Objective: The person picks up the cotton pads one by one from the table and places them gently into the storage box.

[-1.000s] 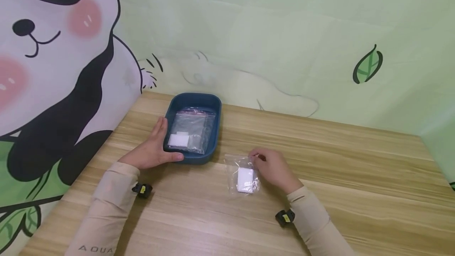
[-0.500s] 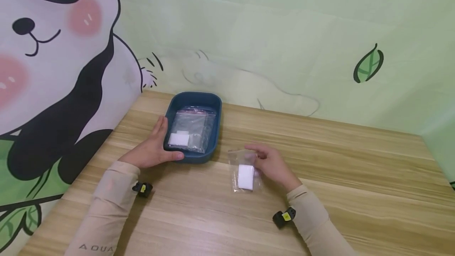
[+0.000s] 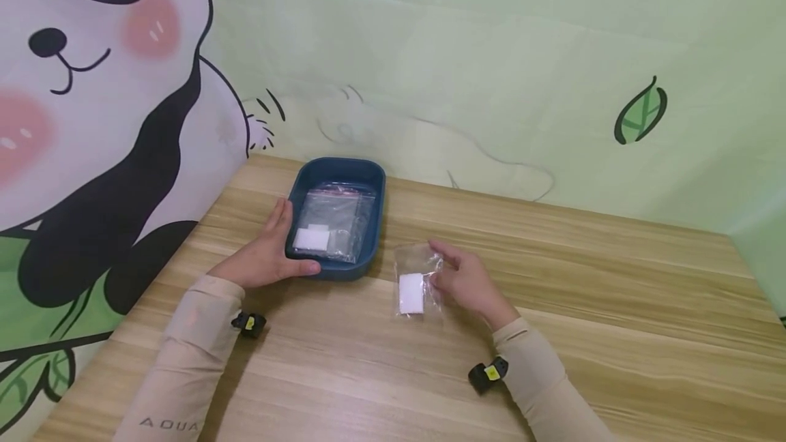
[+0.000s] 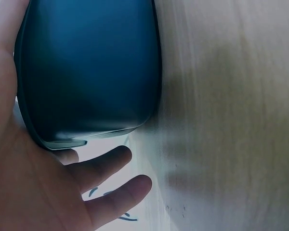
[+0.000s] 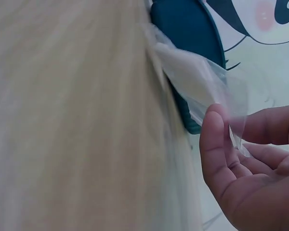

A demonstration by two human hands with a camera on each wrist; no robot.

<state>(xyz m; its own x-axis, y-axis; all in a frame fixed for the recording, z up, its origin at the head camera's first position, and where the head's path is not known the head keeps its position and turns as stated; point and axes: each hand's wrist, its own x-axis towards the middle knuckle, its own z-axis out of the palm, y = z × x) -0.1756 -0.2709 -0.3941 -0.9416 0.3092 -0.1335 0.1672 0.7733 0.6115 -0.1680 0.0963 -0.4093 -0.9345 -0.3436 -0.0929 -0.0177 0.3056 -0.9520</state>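
Note:
My right hand [image 3: 469, 285] pinches the edge of a small clear plastic zip bag [image 3: 419, 258] with a flat white block [image 3: 411, 294] inside, held over the table right of a dark blue box. In the right wrist view thumb and fingers grip the bag [image 5: 197, 79] at its side. My left hand [image 3: 260, 256] rests against the near left corner of the blue box [image 3: 380, 224], thumb along the front wall. Its fingers [image 4: 120, 199] stretch out straight past the box in the left wrist view. Stacked inside the box lie several clear bags [image 3: 334, 211], white pieces [image 3: 312, 239] showing.
The wood-grain table [image 3: 583, 305] stretches off to the right. Behind it hangs a pale green backdrop [image 3: 467, 53] with a panda [image 3: 92, 121] printed at left. A small black camera sits on each wrist, the right one [image 3: 488, 375] low over the table.
The bag in my right hand has risen slightly and shifted left at its lower end, its white block now lying closer to the box. My left hand and the box keep their place.

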